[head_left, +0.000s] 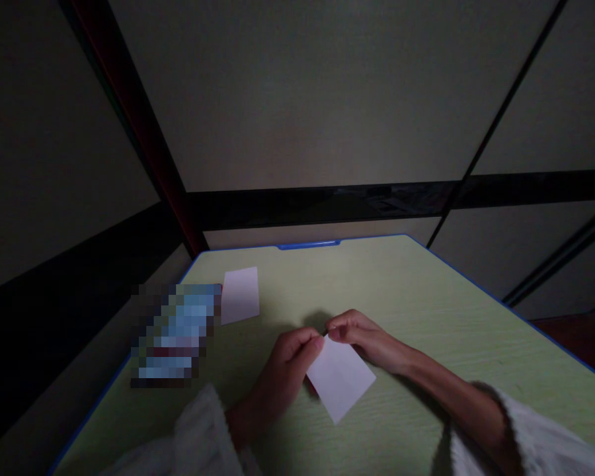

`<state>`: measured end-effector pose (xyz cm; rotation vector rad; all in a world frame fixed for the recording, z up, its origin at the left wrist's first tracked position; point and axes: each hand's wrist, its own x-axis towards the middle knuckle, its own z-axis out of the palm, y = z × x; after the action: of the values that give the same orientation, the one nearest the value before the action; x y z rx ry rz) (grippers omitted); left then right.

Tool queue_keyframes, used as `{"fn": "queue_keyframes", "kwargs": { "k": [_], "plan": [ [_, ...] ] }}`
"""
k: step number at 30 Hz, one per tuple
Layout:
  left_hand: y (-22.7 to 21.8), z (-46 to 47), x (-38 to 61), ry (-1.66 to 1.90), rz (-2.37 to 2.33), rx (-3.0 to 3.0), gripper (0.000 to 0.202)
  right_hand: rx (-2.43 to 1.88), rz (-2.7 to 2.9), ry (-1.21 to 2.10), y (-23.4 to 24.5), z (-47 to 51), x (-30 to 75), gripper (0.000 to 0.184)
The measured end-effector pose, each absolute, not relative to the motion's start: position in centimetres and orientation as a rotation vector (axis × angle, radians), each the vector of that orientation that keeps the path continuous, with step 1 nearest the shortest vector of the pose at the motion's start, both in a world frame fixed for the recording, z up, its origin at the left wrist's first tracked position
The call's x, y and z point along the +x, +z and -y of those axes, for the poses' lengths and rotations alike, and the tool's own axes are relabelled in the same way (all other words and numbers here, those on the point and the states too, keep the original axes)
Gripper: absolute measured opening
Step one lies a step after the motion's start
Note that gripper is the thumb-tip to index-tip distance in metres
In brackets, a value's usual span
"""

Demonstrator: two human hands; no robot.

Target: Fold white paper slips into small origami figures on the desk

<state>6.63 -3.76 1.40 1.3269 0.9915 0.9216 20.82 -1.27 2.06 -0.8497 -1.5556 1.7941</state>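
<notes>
A square sheet of white paper [341,379] is held up over the table, one corner pointing toward me. My left hand [293,360] pinches it near its far corner, thumb on top. Beside it, my right hand [359,336] grips the same corner from the other side, its fingertips close to the left thumb. A bit of red shows under the sheet's left edge. The fingers beneath the paper are hidden.
The pale green table [426,317] has a blue rim. Another white sheet [240,295] lies at the far left, next to a pixelated, blurred-out object [178,334]. Behind the table stand grey panels [307,99] with a black band.
</notes>
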Motion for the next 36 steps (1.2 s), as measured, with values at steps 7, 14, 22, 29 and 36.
{"fn": "queue_keyframes", "kwargs": {
  "k": [7,14,22,29,36],
  "plan": [
    [1.6,3.8,6.4,0.851,-0.997,1.410,0.024,-0.840,1.685,1.787,2.1,1.6,20.5,0.026],
    [1.9,4.0,6.4,0.869,-0.970,1.386,0.021,-0.852,1.461,1.845,2.1,1.8,20.7,0.025],
    [1.3,3.3,6.6,0.981,-0.948,1.214,0.019,-0.883,0.963,1.633,2.8,0.8,21.8,0.023],
    [1.3,3.0,6.5,1.159,-1.022,1.133,0.022,-0.896,1.412,1.596,1.7,1.1,20.7,0.030],
    [0.9,3.2,6.5,1.105,-1.140,1.344,0.027,-0.901,1.677,1.491,1.5,1.4,20.5,0.026]
  ]
}}
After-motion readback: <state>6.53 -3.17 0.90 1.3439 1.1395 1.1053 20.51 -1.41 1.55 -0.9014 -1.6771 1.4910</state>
